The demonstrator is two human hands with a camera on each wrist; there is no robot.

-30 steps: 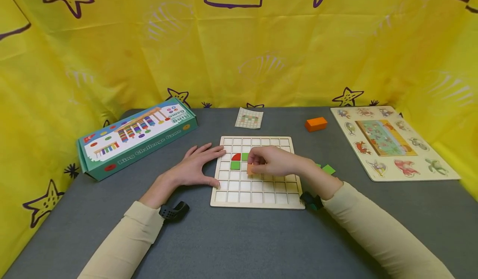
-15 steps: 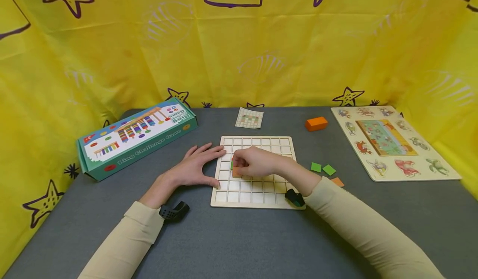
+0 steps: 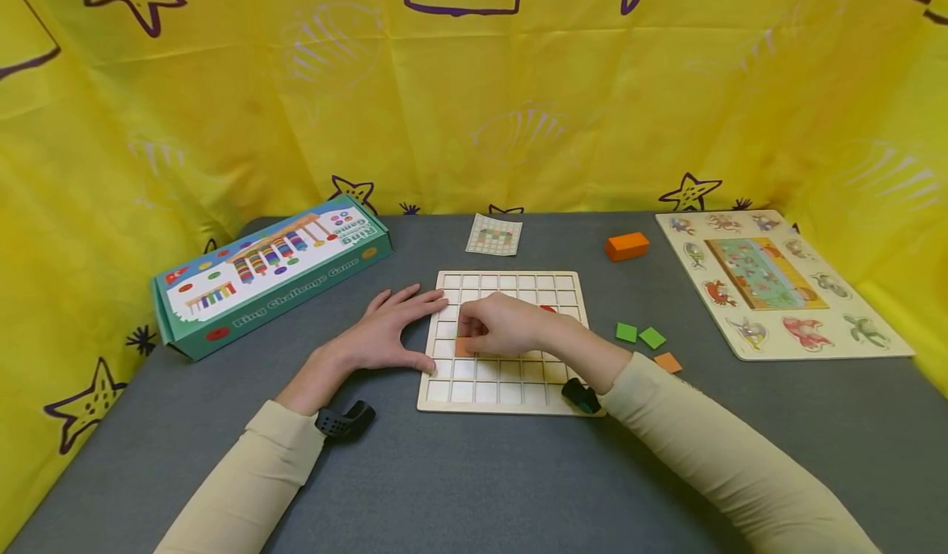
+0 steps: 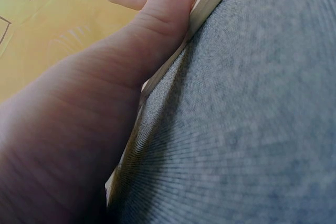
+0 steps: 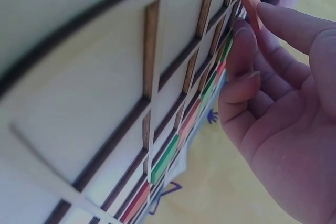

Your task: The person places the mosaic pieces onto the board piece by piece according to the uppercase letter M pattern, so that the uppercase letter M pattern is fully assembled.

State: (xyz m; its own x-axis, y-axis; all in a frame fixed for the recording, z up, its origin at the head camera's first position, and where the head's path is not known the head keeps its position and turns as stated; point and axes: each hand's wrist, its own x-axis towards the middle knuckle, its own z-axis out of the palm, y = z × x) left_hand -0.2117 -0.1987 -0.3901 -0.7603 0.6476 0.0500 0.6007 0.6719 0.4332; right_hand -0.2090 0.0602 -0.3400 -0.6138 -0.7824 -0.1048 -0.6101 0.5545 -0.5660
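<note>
Pinched orange tile farther left than before, partly hidden by right hand

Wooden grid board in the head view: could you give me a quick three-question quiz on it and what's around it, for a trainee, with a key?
1. Multiple choice: what colour is the tile that the right hand pinches? A) green B) orange C) red
2. True or false: the left hand is touching the Ring Challenge Game box.
3. Count: how many loose green tiles show on the table, right of the wooden grid board?

Key: 1. B. 2. False; it touches the board's left edge. 3. Two.
</note>
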